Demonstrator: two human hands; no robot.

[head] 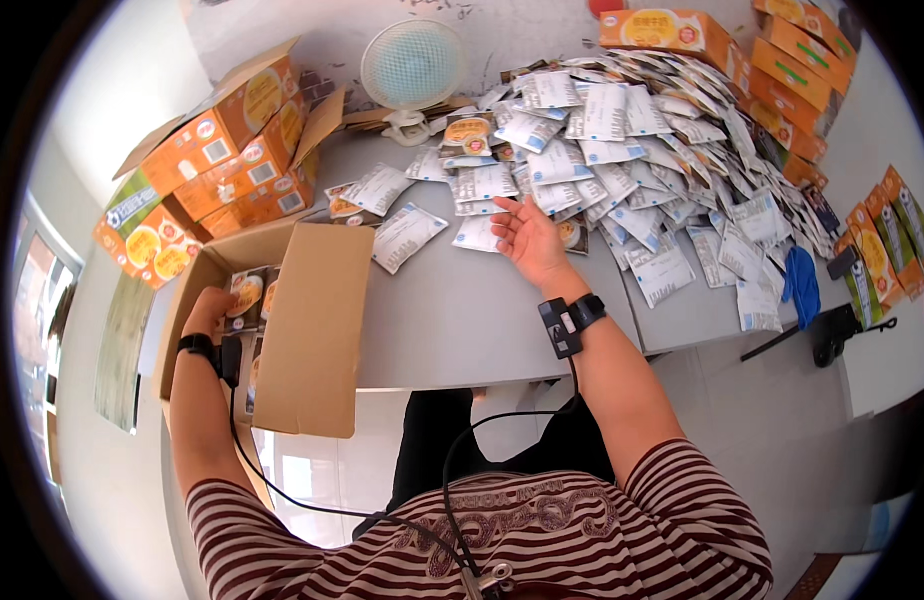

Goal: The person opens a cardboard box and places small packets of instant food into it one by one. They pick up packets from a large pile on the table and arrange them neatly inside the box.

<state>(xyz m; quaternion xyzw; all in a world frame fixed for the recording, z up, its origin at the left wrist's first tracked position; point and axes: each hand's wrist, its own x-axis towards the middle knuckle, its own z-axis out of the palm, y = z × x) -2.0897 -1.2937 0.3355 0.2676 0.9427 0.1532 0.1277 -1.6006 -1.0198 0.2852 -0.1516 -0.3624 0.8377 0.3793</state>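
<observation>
Inside an open cardboard box (pixel 312 322) on the left of the table, my left hand (pixel 210 307) touches a brown-and-orange printed packet (pixel 244 292). The fingertips are hidden, so whether they grip it is unclear. More packets lie lower in the box, partly covered by its raised flap. My right hand (pixel 528 238) is over the table at the near edge of a large heap of sachets (pixel 604 150), palm turned up, fingers loosely curled and apart, holding nothing. A white sachet (pixel 477 234) lies just beside its fingers.
Orange printed cartons (pixel 237 142) are stacked behind the box. A small fan (pixel 413 67) stands at the wall. More orange cartons (pixel 796 75) rise at the back right. A blue strap-like item (pixel 801 289) hangs at the table's right edge. Black cables (pixel 462 435) run from my wrists.
</observation>
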